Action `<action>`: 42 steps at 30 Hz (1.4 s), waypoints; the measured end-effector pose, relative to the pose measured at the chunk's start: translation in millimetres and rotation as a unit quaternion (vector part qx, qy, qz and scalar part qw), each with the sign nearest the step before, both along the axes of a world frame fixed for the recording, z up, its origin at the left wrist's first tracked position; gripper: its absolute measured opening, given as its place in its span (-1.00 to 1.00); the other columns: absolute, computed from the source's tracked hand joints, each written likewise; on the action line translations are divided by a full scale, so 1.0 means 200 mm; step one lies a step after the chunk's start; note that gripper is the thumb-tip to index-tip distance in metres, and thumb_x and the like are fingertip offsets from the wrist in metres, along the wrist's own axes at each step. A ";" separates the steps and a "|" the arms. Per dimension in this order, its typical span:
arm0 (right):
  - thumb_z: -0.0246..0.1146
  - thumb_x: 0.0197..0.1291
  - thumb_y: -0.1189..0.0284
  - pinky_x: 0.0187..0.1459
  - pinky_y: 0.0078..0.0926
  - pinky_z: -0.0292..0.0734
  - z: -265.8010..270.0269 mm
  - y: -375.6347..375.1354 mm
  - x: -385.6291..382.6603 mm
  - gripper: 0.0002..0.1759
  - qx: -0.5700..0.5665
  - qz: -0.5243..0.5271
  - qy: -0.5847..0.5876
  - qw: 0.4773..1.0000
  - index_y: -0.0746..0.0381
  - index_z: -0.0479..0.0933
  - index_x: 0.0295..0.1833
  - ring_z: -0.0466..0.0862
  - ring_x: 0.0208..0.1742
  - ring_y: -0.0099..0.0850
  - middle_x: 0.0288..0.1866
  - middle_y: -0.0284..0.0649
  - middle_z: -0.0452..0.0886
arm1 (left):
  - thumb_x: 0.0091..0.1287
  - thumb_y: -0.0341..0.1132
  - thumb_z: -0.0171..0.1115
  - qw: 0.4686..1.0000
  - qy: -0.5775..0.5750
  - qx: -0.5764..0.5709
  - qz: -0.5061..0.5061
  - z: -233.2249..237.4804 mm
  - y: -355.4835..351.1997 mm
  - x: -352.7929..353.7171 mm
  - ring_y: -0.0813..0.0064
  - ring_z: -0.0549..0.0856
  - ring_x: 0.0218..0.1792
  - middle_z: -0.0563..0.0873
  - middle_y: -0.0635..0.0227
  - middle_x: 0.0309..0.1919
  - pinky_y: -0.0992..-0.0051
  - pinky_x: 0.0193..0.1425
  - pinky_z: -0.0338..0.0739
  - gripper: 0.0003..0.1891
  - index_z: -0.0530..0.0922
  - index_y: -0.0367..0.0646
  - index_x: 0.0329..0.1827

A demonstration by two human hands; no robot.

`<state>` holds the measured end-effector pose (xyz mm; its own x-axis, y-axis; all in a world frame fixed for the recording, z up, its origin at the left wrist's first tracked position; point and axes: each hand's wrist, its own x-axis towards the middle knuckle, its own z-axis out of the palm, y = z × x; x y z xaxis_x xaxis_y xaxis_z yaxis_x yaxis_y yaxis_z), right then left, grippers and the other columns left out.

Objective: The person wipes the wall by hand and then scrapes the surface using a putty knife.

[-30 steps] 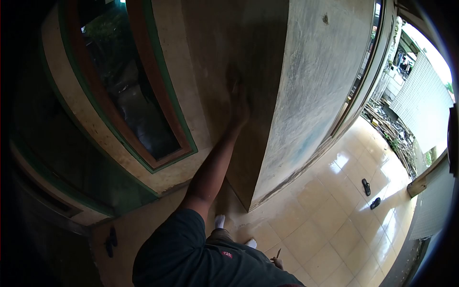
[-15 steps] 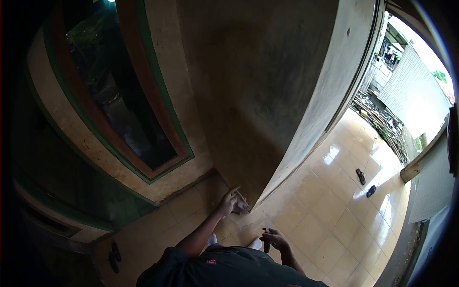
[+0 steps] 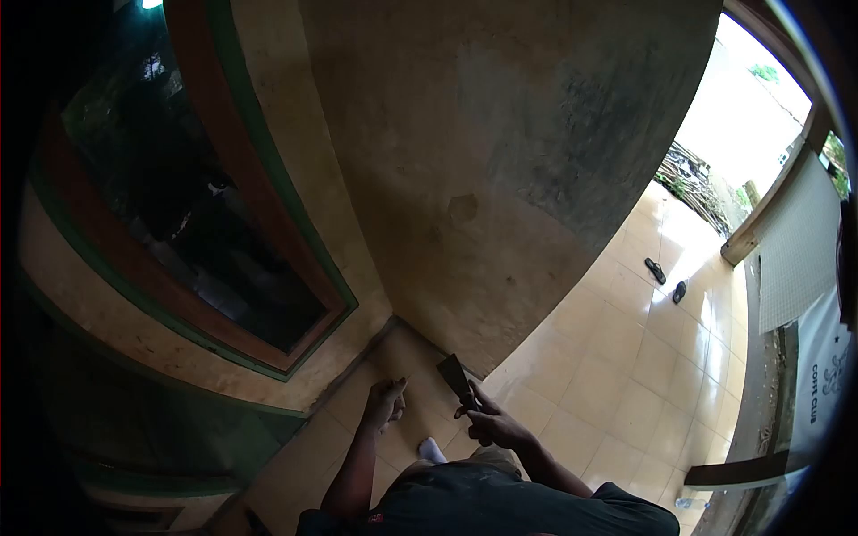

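Note:
In my right hand (image 3: 493, 423) is a putty knife (image 3: 455, 373), its wide flat blade angled up and to the left, in front of the foot of the wall (image 3: 447, 232). My left hand (image 3: 384, 404) is level with it on the left, fingers curled in and the thumb side up. I cannot tell what the left fingers hold, if anything. The wall is stained and patchy, with a rough grey area and a small bare spot. Below the hands, a white-covered foot (image 3: 432, 449) shows on the tiled floor (image 3: 599, 375).
A window (image 3: 206, 223) with a brown and green frame fills the left wall. Two dark sandals (image 3: 655, 270) lie on the shiny tiles at right. Beyond them stand a post (image 3: 740, 246), a pile of sticks (image 3: 695, 189) and a printed banner (image 3: 818, 375).
My left hand has drawn back from the wall's lower corner and curled up. My right hand has risen with the putty knife toward the wall. The view has turned right.

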<state>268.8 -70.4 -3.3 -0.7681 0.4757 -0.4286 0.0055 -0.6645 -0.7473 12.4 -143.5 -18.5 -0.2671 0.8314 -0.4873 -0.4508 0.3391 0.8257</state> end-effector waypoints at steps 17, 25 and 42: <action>0.01 0.44 0.31 -0.58 -0.73 0.17 0.46 0.27 -0.29 -0.31 0.279 -0.256 0.181 0.907 0.17 -0.10 0.55 0.30 -0.47 -0.70 0.03 -0.31 0.46 | 0.23 -0.44 0.33 0.883 0.285 0.347 -0.137 0.74 0.80 0.11 0.77 0.47 -0.65 0.42 0.51 -0.70 0.56 -0.65 0.25 -0.78 0.44 -0.20 -0.49; 0.06 0.41 0.24 -0.60 -0.74 0.20 0.64 0.56 -0.35 -0.30 0.365 -0.359 0.054 0.857 0.23 -0.03 0.53 0.31 -0.62 -0.72 -0.31 -0.35 0.50 | 0.17 -0.37 0.28 0.495 0.476 0.706 -0.172 1.08 1.15 0.17 0.42 0.60 -0.47 0.54 0.42 -0.56 0.43 -0.29 0.47 -0.80 0.45 -0.10 -0.55; 0.05 0.43 0.31 -0.59 -0.71 0.08 0.73 0.67 -0.62 -0.72 0.315 -0.474 0.068 0.820 0.35 0.43 -0.10 0.29 -0.62 -0.73 -0.60 -0.42 0.39 | 0.14 -0.19 0.28 0.235 0.431 0.836 -0.243 1.30 1.70 0.17 0.58 0.50 -0.69 0.44 0.48 -0.79 0.47 -0.33 0.47 -0.78 0.49 -0.09 -0.55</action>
<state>145.6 64.1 142.9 0.0538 0.9802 0.1905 -0.4021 0.1959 -0.8944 45.9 197.0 241.6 0.6581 -0.2989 0.6910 -0.1147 -0.9469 -0.3003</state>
